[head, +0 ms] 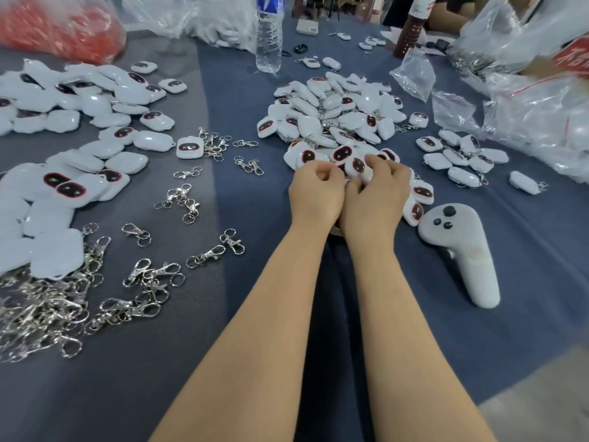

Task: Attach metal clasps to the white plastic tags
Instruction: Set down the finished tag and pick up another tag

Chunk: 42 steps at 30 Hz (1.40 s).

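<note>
My left hand (315, 193) and my right hand (373, 193) are pressed together at the near edge of a heap of white plastic tags with clasps fitted (334, 113). Both sets of fingers curl around one white tag (358, 167) with a dark, red-rimmed oval face. Whether a clasp is between my fingers is hidden. Loose metal clasps (204, 255) lie scattered at the left, thickening into a pile (41, 307) at the near left. Plain tags without clasps (73, 97) are spread over the far left.
A white handheld controller (459, 250) lies just right of my right forearm. A clear water bottle (269, 33) stands at the back centre. Plastic bags (538, 122) crowd the right side, and a red-filled bag (57, 23) sits at the back left. Dark blue cloth (255, 138) covers the table.
</note>
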### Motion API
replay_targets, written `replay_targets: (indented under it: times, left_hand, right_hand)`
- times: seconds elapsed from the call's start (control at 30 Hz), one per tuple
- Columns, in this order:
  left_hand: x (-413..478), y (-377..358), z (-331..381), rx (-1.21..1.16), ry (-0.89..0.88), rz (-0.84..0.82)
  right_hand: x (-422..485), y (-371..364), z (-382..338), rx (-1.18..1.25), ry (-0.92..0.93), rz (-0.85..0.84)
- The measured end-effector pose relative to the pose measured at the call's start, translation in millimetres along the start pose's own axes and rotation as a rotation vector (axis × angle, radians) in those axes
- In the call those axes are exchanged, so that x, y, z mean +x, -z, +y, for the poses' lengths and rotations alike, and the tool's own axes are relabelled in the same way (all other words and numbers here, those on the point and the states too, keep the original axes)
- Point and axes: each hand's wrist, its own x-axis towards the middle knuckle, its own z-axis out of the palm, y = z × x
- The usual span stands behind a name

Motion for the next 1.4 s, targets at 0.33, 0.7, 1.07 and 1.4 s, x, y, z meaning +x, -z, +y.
replay_targets:
  times: [0.33,0.7,1.07,1.4]
  left_hand:
    - [-11,98,5,-0.121,-0.066,0.397]
    - [-33,246,2,-0.225,-0.113,0.84]
    - [-31,237,-5,-0.038,-0.031,0.593]
    - [-34,209,-3,-0.628,0.239,0.265]
  right_hand:
    - [-54,-39,-68,0.235,0.133,-0.397]
    - [-144,-102,-150,-0.097,0.506,-0.863]
    - [-114,-89,-147,0.626,0.054,-0.609]
    - [-88,-81,-102,0.404,0.168,-0.607]
